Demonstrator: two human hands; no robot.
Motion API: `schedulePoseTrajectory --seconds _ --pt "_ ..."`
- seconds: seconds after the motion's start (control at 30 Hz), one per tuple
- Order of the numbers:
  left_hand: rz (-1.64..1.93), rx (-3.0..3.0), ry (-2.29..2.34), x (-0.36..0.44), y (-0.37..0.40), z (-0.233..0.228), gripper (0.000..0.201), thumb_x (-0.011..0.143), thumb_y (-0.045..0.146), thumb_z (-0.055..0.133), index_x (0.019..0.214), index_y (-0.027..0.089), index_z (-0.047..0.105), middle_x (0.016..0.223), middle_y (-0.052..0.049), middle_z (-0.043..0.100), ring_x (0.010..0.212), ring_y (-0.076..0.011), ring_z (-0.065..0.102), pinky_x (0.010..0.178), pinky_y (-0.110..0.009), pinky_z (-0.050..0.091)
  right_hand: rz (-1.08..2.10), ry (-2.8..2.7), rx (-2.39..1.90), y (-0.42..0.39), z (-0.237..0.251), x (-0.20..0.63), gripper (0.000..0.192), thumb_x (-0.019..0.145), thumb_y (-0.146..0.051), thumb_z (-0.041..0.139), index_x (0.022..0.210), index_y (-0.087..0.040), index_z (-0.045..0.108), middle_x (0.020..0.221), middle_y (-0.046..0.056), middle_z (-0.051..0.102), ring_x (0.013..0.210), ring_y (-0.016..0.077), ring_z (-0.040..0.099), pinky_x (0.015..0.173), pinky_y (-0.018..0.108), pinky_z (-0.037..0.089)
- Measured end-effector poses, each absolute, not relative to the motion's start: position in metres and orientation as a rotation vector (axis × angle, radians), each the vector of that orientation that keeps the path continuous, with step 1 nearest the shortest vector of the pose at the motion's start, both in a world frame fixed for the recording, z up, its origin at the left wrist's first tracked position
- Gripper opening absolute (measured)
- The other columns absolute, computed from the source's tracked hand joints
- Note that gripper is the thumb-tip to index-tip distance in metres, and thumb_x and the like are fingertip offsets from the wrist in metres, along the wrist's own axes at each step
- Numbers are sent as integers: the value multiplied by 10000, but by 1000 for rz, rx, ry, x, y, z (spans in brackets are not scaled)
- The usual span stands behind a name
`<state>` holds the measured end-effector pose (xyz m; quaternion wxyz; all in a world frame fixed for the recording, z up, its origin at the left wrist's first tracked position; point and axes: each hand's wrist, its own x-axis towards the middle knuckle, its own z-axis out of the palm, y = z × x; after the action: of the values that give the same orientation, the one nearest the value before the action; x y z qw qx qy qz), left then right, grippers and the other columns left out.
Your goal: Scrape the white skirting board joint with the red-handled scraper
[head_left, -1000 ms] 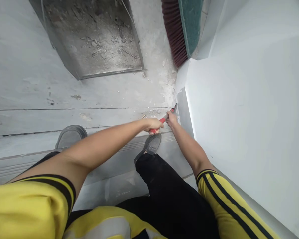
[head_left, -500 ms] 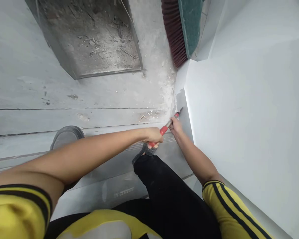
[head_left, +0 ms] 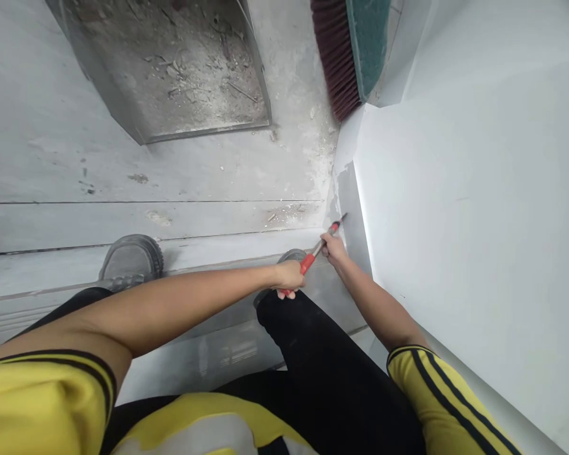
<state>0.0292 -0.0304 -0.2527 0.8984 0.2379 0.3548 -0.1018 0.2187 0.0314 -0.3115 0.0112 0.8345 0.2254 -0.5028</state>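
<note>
My left hand (head_left: 290, 278) is wrapped round the rear red grip of a long-handled scraper (head_left: 318, 248). Farther up, my right hand (head_left: 334, 248) closes on its metal shaft near the red front end. The tool's thin dark tip points at the grey strip (head_left: 353, 199) low on the white wall (head_left: 459, 208). Whether the tip touches the strip I cannot tell. Flaky, pale patches run along the strip's left edge, where it meets the floor.
A metal dustpan (head_left: 208, 131) holding debris lies at the upper left. A broom (head_left: 334, 60) with dark red bristles and a green head leans in the corner. Crumbs and chips (head_left: 284, 215) litter the step edge. My shoes (head_left: 130, 259) are on the steps.
Both hands have drawn the scraper slightly back toward my body, and its tip sits lower along the grey strip. The view has shifted a little, showing more of my left shoe.
</note>
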Motion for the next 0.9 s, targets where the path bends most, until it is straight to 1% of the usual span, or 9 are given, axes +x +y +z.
schedulePoseTrajectory --seconds 0.07,0.13,0.23,0.33,0.43,0.6,0.67,0.8,0.9 --pt "-223 440 677 27 -39 -244 79 663 159 545 669 137 470 571 -18 566 446 -136 567 420 -264 496 -1589 646 2623 12 -296 227 255 655 -208 580 549 -200 348 360 -65 336 282 62 302 273 192 184" --pt "-224 418 677 24 -40 -244 100 657 155 550 626 145 456 543 -5 547 430 -123 550 396 -246 476 -1593 626 2646 5 -294 229 258 649 -202 581 551 -201 342 364 -66 332 284 62 300 273 191 173" --pt "-195 374 702 20 -25 -262 144 672 163 536 564 154 440 453 13 486 361 -98 475 343 -213 402 -1562 574 2685 16 -317 219 260 655 -197 569 564 -207 326 371 -68 320 292 61 290 272 188 155" --pt "-138 305 728 20 -4 -283 196 703 170 511 527 159 426 402 21 441 319 -69 389 328 -188 333 -1535 563 2724 36 -348 207 268 667 -195 560 581 -211 306 385 -77 299 303 53 274 275 178 155" --pt "-99 261 729 20 7 -286 216 718 150 494 520 159 407 404 30 429 329 -52 369 339 -167 311 -1501 580 2717 44 -357 203 270 677 -203 550 584 -214 297 392 -80 282 305 50 255 276 173 142" --pt "-142 208 595 15 0 -255 201 712 150 500 527 158 420 420 16 451 365 -79 430 346 -186 336 -1592 541 2667 28 -321 219 294 673 -234 554 567 -218 280 374 -80 283 292 47 230 277 179 131" --pt "-135 191 560 15 -1 -251 180 714 150 501 549 158 430 435 18 462 379 -82 445 354 -190 349 -1630 545 2681 25 -315 225 308 672 -239 560 566 -218 271 369 -83 286 288 44 227 279 180 137" --pt "-106 118 632 16 5 -275 160 738 147 491 591 161 430 453 47 435 368 -50 393 354 -160 302 -1540 504 2727 32 -342 216 300 674 -206 548 578 -215 264 369 -96 268 282 42 232 279 170 132" --pt "-129 117 660 12 6 -291 146 734 163 521 616 164 436 460 59 423 369 -38 383 370 -145 298 -1594 470 2693 36 -360 206 271 689 -189 538 594 -208 285 386 -92 307 286 40 260 282 157 137"
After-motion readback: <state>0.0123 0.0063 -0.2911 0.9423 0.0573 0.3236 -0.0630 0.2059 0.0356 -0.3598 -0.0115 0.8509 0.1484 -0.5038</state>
